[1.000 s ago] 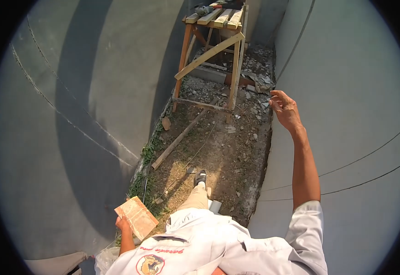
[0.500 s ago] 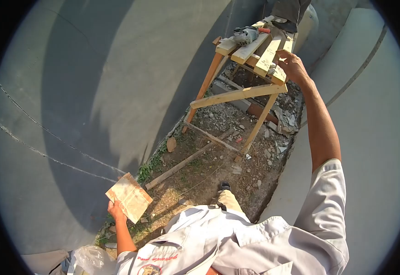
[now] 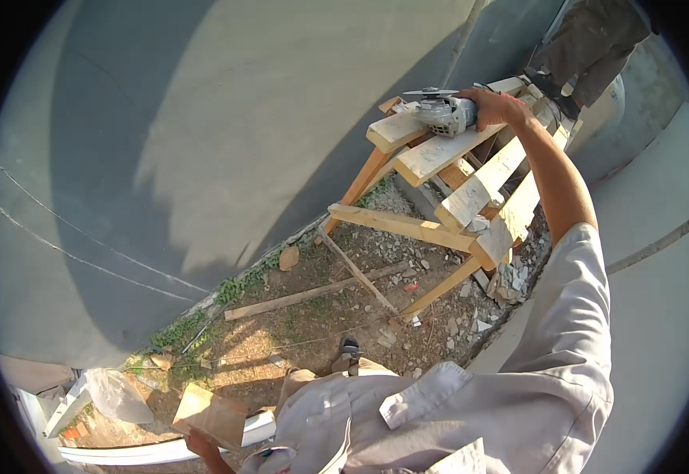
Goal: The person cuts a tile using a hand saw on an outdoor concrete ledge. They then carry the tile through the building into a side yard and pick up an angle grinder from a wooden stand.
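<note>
My right hand [image 3: 496, 109] is wrapped round the rear part of an angle grinder [image 3: 445, 117]. The grinder lies on the wooden trestle planks [image 3: 447, 156], its disc turned up and to the left. Low on the left, my left hand [image 3: 200, 444] grips a square beige tile [image 3: 210, 414] by its near edge. Sunlight falls on part of the tile, and some fingers are hidden behind it.
Another person's legs [image 3: 591, 49] are at the far end of the trestle. A grey wall [image 3: 226, 142] runs along the left, a pale curved surface [image 3: 660, 308] on the right. Rubble and a wooden strip [image 3: 313, 294] lie on the ground; a plastic bag [image 3: 117, 396] sits lower left.
My right hand has moved from the near plank ends to the angle grinder and closed on it. The view has shifted nearer the trestle. My left hand and the tile now appear lower.
</note>
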Action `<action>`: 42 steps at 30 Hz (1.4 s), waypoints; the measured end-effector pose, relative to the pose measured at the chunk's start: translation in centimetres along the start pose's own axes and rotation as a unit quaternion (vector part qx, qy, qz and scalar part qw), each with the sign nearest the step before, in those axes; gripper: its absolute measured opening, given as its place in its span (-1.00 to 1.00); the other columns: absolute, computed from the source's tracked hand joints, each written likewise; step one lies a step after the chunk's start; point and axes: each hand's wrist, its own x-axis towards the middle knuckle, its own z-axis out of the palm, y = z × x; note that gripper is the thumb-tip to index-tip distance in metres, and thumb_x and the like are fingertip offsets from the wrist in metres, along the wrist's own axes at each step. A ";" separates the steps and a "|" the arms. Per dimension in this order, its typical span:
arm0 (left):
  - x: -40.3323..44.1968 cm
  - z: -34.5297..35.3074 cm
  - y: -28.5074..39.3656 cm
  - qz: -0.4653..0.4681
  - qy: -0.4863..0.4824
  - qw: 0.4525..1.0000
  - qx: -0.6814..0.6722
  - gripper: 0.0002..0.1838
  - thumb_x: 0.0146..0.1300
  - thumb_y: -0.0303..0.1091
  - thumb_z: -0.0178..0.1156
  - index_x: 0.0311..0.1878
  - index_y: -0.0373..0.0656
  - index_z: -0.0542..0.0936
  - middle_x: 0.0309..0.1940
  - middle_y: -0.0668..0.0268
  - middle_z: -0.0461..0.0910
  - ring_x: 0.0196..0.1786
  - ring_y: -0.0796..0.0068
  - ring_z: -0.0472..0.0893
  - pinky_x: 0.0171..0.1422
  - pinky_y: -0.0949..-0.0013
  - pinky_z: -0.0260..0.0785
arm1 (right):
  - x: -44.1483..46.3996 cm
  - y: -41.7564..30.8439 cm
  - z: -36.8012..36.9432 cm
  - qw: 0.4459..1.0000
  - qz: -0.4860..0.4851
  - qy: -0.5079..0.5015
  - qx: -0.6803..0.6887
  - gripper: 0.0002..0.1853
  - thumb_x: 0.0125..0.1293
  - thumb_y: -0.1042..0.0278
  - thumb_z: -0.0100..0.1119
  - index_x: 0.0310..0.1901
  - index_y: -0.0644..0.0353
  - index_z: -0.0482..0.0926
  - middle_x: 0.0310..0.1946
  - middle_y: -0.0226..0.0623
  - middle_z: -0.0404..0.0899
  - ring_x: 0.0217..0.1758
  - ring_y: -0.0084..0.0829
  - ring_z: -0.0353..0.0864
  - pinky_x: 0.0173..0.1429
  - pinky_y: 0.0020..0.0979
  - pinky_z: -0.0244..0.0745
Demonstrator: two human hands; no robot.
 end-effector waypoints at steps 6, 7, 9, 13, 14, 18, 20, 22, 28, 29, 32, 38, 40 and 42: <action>-4.0 -2.8 -3.3 -0.001 0.023 0.996 0.087 -0.51 0.54 -0.11 0.11 0.22 -0.40 0.54 0.00 -0.06 0.65 -0.07 0.00 0.68 -0.01 0.01 0.59 | -0.5 0.1 -1.0 0.998 -0.043 -0.005 0.040 -0.16 -0.40 0.55 0.53 0.17 0.21 0.65 0.02 -0.14 0.72 0.15 -0.11 0.66 0.25 -0.23 0.53; -4.4 -3.6 -3.8 0.012 0.010 0.996 0.087 -0.51 0.54 -0.11 0.10 0.21 -0.41 0.53 0.02 -0.08 0.65 -0.05 -0.02 0.68 0.00 0.00 0.60 | -0.8 0.0 -1.0 0.998 -0.044 -0.002 0.054 -0.19 -0.41 0.54 0.53 0.13 0.23 0.65 0.03 -0.17 0.70 0.17 -0.11 0.64 0.28 -0.23 0.50; -4.9 -4.1 -4.2 0.032 -0.002 0.995 0.096 -0.51 0.56 -0.10 0.08 0.19 -0.42 0.53 0.01 -0.10 0.64 -0.05 -0.05 0.68 -0.01 -0.02 0.60 | -0.8 0.5 -0.5 0.993 -0.100 0.057 0.041 -0.24 -0.38 0.54 0.52 0.10 0.22 0.65 -0.02 -0.14 0.71 0.13 -0.08 0.66 0.25 -0.24 0.53; -5.8 -2.9 -3.5 0.034 0.019 0.985 0.169 -0.51 0.59 -0.09 0.02 0.12 -0.44 0.55 -0.04 -0.15 0.64 -0.08 -0.09 0.68 -0.03 -0.04 0.58 | -1.8 0.5 -0.2 0.978 -0.133 0.161 -0.009 -0.29 -0.30 0.52 0.51 0.08 0.16 0.62 0.01 -0.20 0.65 0.20 -0.05 0.58 0.33 -0.13 0.44; -6.0 -2.9 -3.2 0.037 0.023 0.982 0.185 -0.51 0.59 -0.08 0.01 0.10 -0.44 0.55 -0.06 -0.16 0.65 -0.09 -0.11 0.67 -0.04 -0.04 0.58 | -1.9 0.4 -0.1 0.975 -0.130 0.179 -0.018 -0.29 -0.28 0.51 0.50 0.10 0.14 0.61 0.03 -0.23 0.63 0.22 -0.06 0.55 0.34 -0.08 0.40; -5.8 -3.4 -1.9 0.075 0.044 0.949 0.304 -0.49 0.62 -0.07 -0.05 0.02 -0.46 0.57 -0.11 -0.20 0.65 -0.13 -0.15 0.67 -0.07 -0.06 0.56 | -1.2 -0.2 -0.9 0.954 -0.134 0.263 -0.052 -0.30 -0.19 0.46 0.48 0.15 0.07 0.57 0.08 -0.31 0.60 0.29 -0.09 0.49 0.38 0.09 0.31; -5.1 -3.9 -1.3 0.118 0.057 0.909 0.396 -0.47 0.64 -0.06 -0.07 -0.02 -0.47 0.58 -0.14 -0.23 0.65 -0.15 -0.17 0.66 -0.08 -0.07 0.56 | -1.1 -1.2 -2.4 0.933 -0.146 0.321 -0.067 -0.32 -0.19 0.47 0.47 0.13 0.10 0.57 0.06 -0.28 0.60 0.28 -0.08 0.49 0.36 -0.04 0.35; -5.7 -3.6 -0.7 0.085 0.071 0.953 0.282 -0.45 0.64 -0.04 -0.09 -0.02 -0.47 0.58 -0.14 -0.25 0.65 -0.14 -0.19 0.66 -0.07 -0.09 0.55 | 0.2 -0.9 -4.3 0.908 -0.151 0.378 -0.095 -0.34 -0.13 0.42 0.49 0.14 0.11 0.57 0.05 -0.28 0.61 0.26 -0.11 0.52 0.34 -0.02 0.39; -12.3 -1.9 5.2 0.037 0.114 0.989 0.082 -0.41 0.62 0.02 -0.03 0.04 -0.49 0.58 -0.09 -0.24 0.66 -0.06 -0.20 0.67 0.01 -0.11 0.53 | -0.2 -0.9 -15.1 0.886 -0.049 0.456 -0.060 -0.37 -0.06 0.42 0.38 0.18 0.10 0.58 0.24 0.04 0.56 0.39 0.04 0.44 0.41 0.00 0.35; -11.6 -2.9 4.1 0.070 0.100 0.981 0.154 -0.41 0.62 0.02 -0.02 0.04 -0.49 0.57 -0.09 -0.23 0.66 -0.04 -0.18 0.67 0.02 -0.11 0.53 | -1.9 -1.4 -16.2 0.852 -0.053 0.515 -0.085 -0.38 -0.06 0.42 0.38 0.16 0.10 0.59 0.07 -0.02 0.62 0.26 0.09 0.54 0.34 0.05 0.41; -7.0 -5.0 -1.5 0.087 0.094 0.937 0.326 -0.44 0.59 0.00 0.06 0.08 -0.48 0.58 -0.03 -0.17 0.67 0.01 -0.11 0.68 0.10 -0.12 0.53 | -5.1 0.0 -20.5 0.801 -0.007 0.581 -0.144 -0.39 -0.06 0.41 0.37 0.16 0.03 0.62 0.12 -0.03 0.58 0.30 0.12 0.48 0.31 0.12 0.40; -3.5 -1.0 -3.2 0.048 0.037 0.954 0.293 -0.47 0.54 -0.04 0.14 0.17 -0.44 0.56 0.06 -0.13 0.65 0.06 -0.06 0.68 0.13 -0.11 0.55 | -19.1 0.2 -27.4 0.765 0.155 0.586 -0.217 -0.31 -0.09 0.39 0.40 0.22 0.06 0.60 0.28 0.02 0.49 0.51 0.03 0.30 0.54 0.10 0.21; -2.3 1.0 -3.0 0.036 -0.009 0.984 0.172 -0.47 0.53 -0.05 0.16 0.20 -0.42 0.55 0.08 -0.13 0.64 0.07 -0.06 0.67 0.14 -0.11 0.55 | -24.2 2.8 -29.7 0.709 0.201 0.581 -0.345 -0.29 -0.15 0.18 0.48 0.18 0.05 0.64 0.32 -0.03 0.55 0.41 0.09 0.47 0.31 0.21 0.40; -0.6 4.0 -2.3 0.005 -0.069 0.997 0.016 -0.47 0.51 -0.07 0.17 0.23 -0.41 0.54 0.11 -0.12 0.63 0.08 -0.05 0.66 0.14 -0.10 0.56 | -30.5 3.6 -31.7 0.649 0.232 0.561 -0.459 -0.48 -0.16 0.11 0.49 -0.07 0.06 0.72 0.02 -0.10 0.69 0.09 0.03 0.69 0.05 0.15 0.57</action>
